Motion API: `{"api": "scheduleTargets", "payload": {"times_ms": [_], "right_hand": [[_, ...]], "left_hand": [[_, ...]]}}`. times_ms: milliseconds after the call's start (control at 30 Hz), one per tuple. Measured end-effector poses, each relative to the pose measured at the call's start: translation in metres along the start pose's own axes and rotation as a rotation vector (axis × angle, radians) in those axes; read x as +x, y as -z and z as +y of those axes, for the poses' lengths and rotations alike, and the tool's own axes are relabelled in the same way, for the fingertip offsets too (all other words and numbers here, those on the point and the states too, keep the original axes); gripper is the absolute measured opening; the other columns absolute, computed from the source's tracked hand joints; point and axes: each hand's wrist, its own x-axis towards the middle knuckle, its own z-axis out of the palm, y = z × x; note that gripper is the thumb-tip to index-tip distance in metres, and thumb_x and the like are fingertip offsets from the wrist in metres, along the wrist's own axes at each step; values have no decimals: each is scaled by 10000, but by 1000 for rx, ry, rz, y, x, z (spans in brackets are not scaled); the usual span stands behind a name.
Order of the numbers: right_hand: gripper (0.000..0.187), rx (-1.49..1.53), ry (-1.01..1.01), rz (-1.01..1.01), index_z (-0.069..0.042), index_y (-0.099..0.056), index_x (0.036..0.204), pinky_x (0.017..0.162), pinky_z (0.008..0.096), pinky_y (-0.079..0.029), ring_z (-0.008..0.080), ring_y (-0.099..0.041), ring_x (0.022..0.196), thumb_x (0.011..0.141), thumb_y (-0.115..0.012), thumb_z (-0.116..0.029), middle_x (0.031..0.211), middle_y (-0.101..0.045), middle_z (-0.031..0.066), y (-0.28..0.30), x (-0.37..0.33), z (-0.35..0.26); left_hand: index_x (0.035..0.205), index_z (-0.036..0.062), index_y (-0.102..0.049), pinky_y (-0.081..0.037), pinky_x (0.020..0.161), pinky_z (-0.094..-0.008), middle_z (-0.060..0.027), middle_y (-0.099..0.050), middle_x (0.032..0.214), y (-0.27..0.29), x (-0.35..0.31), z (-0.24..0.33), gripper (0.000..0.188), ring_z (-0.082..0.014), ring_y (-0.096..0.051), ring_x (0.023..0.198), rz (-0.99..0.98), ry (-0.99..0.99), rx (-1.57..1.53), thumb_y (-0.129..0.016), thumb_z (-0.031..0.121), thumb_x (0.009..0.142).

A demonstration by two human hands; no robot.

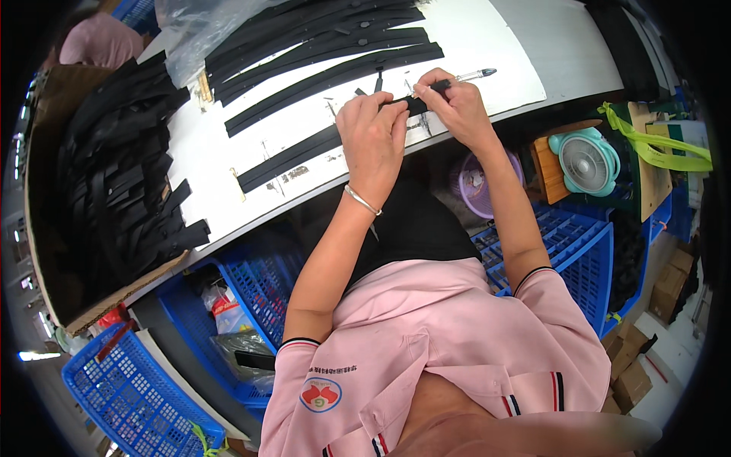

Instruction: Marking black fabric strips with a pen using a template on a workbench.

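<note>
A narrow black fabric strip (293, 158) lies slantwise along the near edge of the white board (499, 65). My left hand (373, 137) is closed over this strip, thumb and fingers bent down onto it. At the strip's right end my right hand (461, 110) is closed, with a clear pen (476, 75) held in it, its dark end pointing up and right. Its fingertips touch or nearly touch the black material; exactly what they pinch is partly hidden. Beyond my hands lie several more black strips (335, 78) in rows, with small dark pieces on and beside them.
To the left stands a cardboard box (46, 190) full of black strips. Clear plastic (202, 42) lies behind it. Blue crates (582, 266) stand below the table, near a purple basket (476, 190) and a turquoise fan (586, 164). Another person (99, 42) is at far left.
</note>
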Motion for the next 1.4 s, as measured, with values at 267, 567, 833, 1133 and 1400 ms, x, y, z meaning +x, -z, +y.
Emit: {"api": "scheduleTargets", "payload": {"times_ms": [267, 567, 833, 1133, 1400], "right_hand": [[215, 79, -97, -44, 15, -689, 905, 558, 244, -396, 57, -495, 613, 1001, -656, -174, 747, -649, 8, 7, -1, -13], [167, 23, 56, -44, -45, -691, 850, 489, 285, -358, 99, -436, 495, 933, -700, -191, 533, -486, 33, 4, -3, 3], [157, 54, 118, -53, -46, -690, 856, 528, 278, -421, 141, -519, 503, 923, -702, -188, 562, -539, 49, 1, 0, 1], [109, 317, -9, 115, -10, -677, 917, 601, 212, -385, 46, -499, 665, 987, -637, -83, 764, -621, -2, 12, -11, 10], [111, 323, -64, 178, -18, -695, 943, 553, 188, -344, 32, -479, 615, 995, -654, -107, 727, -602, -11, 6, -13, 9]], "left_hand": [[929, 69, -766, -417, 938, -429, -34, -684, 1043, -1, -2, -2, 126, -268, -583, 1025, -2, 18, -24, -788, 81, 805], [961, 95, -786, -411, 936, -390, -17, -710, 1038, -2, -3, -2, 142, -243, -603, 1034, 2, 18, 3, -800, 115, 822], [953, 106, -789, -413, 942, -413, -21, -710, 1037, -2, -3, -7, 147, -253, -604, 1043, 18, 26, -41, -798, 120, 807], [1176, 67, -733, -291, 1138, -547, -137, -593, 1393, 44, -30, 5, 339, -346, -495, 1305, -56, 62, 61, -756, 213, 871], [1289, 45, -662, -283, 1175, -561, -192, -573, 1409, 35, 8, -51, 441, -361, -476, 1364, -140, -5, 140, -711, 300, 932]]}}
